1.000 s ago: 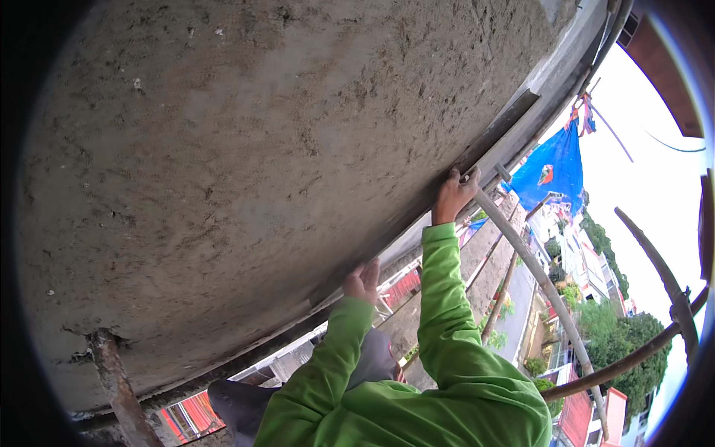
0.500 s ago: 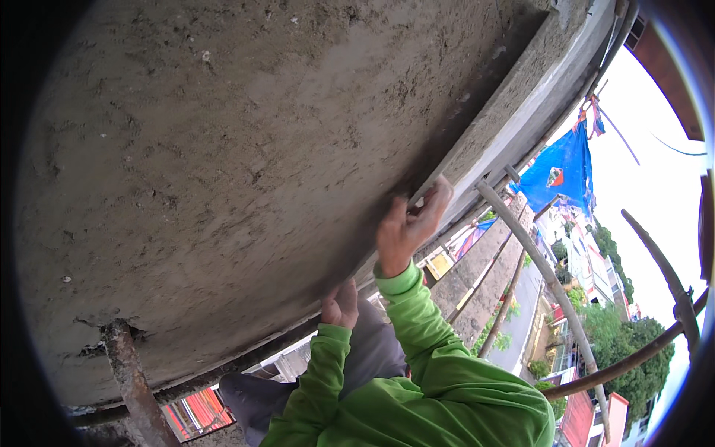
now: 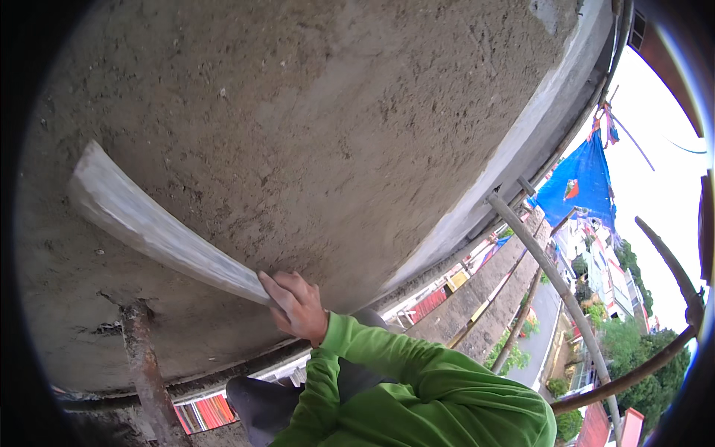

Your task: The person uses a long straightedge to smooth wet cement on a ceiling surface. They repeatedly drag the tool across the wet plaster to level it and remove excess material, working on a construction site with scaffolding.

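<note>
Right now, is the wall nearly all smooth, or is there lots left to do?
Lots left. The rough grey plastered wall looks coated all over but is bumpy and pitted. One hand presses a long pale straight-edge board flat against it. Nowhere looks smooth yet.

The long straightedge [image 3: 160, 235] lies flat against the rough plastered wall [image 3: 335, 127], barring passage across it. Above the straightedge the wall face is open; below it a rusty pole [image 3: 145, 365] stands close, narrowing the room.
</note>
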### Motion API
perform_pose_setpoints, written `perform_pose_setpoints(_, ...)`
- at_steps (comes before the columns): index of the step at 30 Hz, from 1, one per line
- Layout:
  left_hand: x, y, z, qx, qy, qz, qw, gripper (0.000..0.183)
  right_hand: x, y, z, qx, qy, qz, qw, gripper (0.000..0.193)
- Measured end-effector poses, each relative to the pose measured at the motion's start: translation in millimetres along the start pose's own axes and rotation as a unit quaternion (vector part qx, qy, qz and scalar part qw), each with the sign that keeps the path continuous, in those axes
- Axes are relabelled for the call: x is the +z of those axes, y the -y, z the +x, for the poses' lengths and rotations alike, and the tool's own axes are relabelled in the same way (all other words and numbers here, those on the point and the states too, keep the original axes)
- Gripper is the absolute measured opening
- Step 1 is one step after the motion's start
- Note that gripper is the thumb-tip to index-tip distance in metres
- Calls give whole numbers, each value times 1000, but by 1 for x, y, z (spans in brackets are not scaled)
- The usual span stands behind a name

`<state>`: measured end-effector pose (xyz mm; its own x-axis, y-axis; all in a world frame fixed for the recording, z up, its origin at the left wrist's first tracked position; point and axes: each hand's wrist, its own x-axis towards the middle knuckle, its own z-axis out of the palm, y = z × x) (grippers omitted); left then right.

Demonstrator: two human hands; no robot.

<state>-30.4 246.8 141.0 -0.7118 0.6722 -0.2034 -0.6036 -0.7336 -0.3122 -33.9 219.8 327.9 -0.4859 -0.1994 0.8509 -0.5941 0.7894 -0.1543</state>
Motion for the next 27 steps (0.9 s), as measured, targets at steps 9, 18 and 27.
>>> perform_pose_setpoints(9, 45, 100, 42, -57, -3, 17, 998, 23, -188, -148, 62, 188, -368, -228, 881, 44)
perform_pose_setpoints(18, 90, 130, 75, -84, -86, 55, 991, 27, -225, -201, 83, 215, -389, -294, 846, 53)
perform_pose_setpoints(27, 87, 83, 54, -185, -60, -128, 972, 27, -142, -73, 144, 36, -296, -299, 906, 65)
